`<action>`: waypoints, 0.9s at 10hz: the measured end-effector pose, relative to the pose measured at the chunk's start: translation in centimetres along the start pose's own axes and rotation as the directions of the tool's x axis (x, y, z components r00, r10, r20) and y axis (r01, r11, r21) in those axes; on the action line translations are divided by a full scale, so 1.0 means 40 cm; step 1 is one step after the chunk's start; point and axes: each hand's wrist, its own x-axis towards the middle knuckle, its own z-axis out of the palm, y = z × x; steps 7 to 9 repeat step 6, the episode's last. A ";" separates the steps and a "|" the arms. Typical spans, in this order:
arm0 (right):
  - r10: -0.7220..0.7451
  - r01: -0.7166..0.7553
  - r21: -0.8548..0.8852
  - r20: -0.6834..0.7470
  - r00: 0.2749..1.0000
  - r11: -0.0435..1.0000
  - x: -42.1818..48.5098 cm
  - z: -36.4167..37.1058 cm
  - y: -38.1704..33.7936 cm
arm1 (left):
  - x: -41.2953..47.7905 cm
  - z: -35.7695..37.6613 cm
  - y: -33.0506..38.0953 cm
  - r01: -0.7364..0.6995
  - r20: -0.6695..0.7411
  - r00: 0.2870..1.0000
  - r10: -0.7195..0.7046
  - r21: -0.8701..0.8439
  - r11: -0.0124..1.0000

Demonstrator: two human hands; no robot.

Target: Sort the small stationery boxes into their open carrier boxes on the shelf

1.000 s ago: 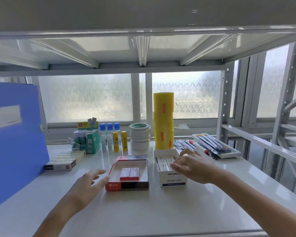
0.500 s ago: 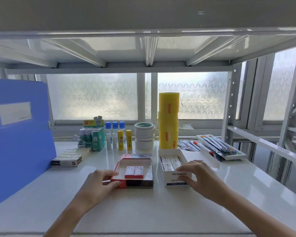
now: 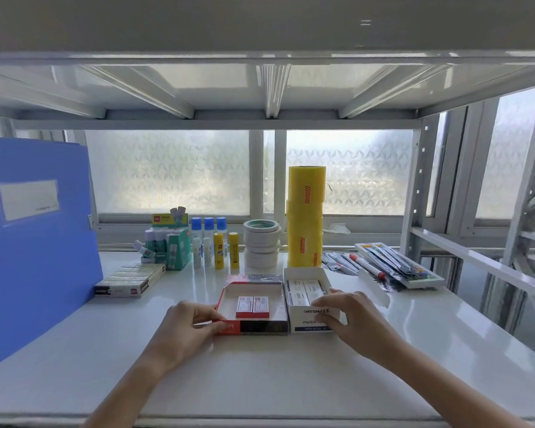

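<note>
The white shelf (image 3: pixel 291 381) is smooth and glossy, and everything below is placed relative to the tall yellow film roll (image 3: pixel 305 216) standing upright near its back edge. Far left of the roll a large blue folder (image 3: pixel 34 242) with a pale label stands on edge. Directly in front of the roll sits the white carrier box (image 3: pixel 309 304), open-topped, cardboard, printed "PAPER" on its front wall, with small white boxes (image 3: pixel 305 291) packed inside. Touching that carrier's left side, so in front and slightly left of the roll, lies the red-and-black carrier box (image 3: pixel 254 307), a shallow tray holding two small red boxes (image 3: pixel 253 306) side by side near its front wall.

The left hand (image 3: pixel 187 327) pinches the red tray's front left corner, thumb on the front face and fingers curled at the rim, lightly closed on the cardboard. The right hand (image 3: pixel 351 316) clasps the white carrier's front right corner, fingers hooked over the top edge and thumb against the front wall.

Just left of the roll stands a stack of white tape rolls (image 3: pixel 261 245), then glue sticks (image 3: pixel 226 250). Right of it lie packaged pens in a flat tray (image 3: pixel 399 267).
</note>
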 end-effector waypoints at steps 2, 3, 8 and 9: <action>-0.015 0.015 -0.021 0.003 1.000 1.000 -0.006 -0.008 -0.013 | 0.001 0.003 0.000 -0.005 -0.013 1.000 0.005 0.018 1.000; -0.014 0.014 -0.035 0.012 1.000 0.999 -0.006 -0.007 -0.016 | 0.001 0.005 -0.002 0.003 -0.008 1.000 -0.002 0.023 1.000; -0.061 0.074 -0.159 0.086 0.994 0.984 0.003 -0.021 -0.014 | -0.009 -0.012 0.021 0.000 0.055 0.998 -0.019 0.321 0.947; -0.061 0.074 -0.159 0.086 0.994 0.984 0.003 -0.021 -0.014 | -0.009 -0.012 0.021 0.000 0.055 0.998 -0.019 0.321 0.947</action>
